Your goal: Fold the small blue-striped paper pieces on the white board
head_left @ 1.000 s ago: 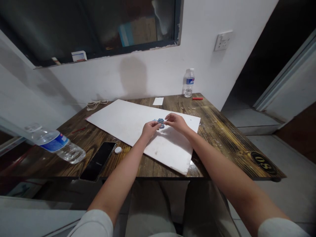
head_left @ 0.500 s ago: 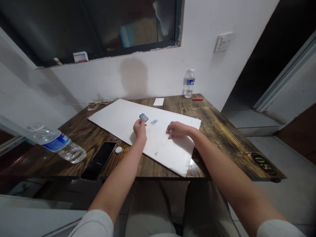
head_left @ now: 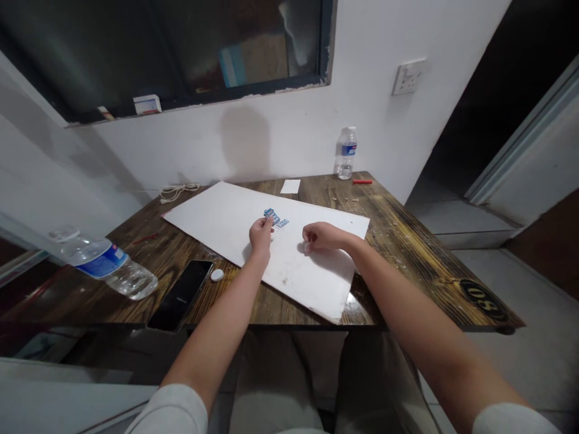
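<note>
My left hand (head_left: 261, 236) is pinched on a small blue-and-white piece (head_left: 269, 213) with a row of pale boxes on it; its exact kind is too small to make out. Just right of it, a similar blue-and-white strip (head_left: 283, 223) lies on the white board (head_left: 217, 217). Over the right part of the board is my right hand (head_left: 323, 235), its fingers curled in and thumb near the fingertips. Whatever sits between those fingers, if anything, I cannot make out.
The board lies slantwise on a dark wooden table (head_left: 434, 280). At left are a lying water bottle (head_left: 111, 262), a phone (head_left: 181, 295), a white cap (head_left: 218, 275) and a cable (head_left: 178, 191). Behind stand a bottle (head_left: 347, 154), a red pen (head_left: 362, 181) and white paper (head_left: 290, 186).
My left hand has moved slightly right with its blue-and-white piece, which now comes close to the strip on the board. My right hand's fingers have curled further in.
</note>
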Demonstrator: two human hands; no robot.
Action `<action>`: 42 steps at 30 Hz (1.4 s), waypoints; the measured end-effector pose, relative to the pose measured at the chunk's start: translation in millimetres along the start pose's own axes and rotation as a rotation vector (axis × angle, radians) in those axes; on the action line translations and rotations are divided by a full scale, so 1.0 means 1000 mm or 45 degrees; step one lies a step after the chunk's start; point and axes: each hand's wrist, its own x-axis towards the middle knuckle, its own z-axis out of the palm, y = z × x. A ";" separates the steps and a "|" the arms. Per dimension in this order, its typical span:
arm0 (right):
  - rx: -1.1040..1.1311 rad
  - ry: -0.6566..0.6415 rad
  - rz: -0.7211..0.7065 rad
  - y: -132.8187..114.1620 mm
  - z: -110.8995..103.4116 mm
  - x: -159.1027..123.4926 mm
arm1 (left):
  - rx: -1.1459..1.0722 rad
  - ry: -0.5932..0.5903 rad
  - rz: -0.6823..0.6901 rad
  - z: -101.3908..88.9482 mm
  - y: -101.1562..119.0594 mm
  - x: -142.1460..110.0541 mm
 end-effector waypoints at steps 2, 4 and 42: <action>0.163 0.125 -0.054 -0.005 0.003 0.002 | 0.030 -0.081 -0.003 0.002 0.002 -0.004; 0.298 0.298 -0.136 -0.012 0.006 0.004 | 0.057 -0.172 0.041 0.004 0.003 -0.008; -0.588 0.316 -0.109 -0.007 0.044 0.007 | -0.521 0.165 -0.292 -0.004 -0.004 0.005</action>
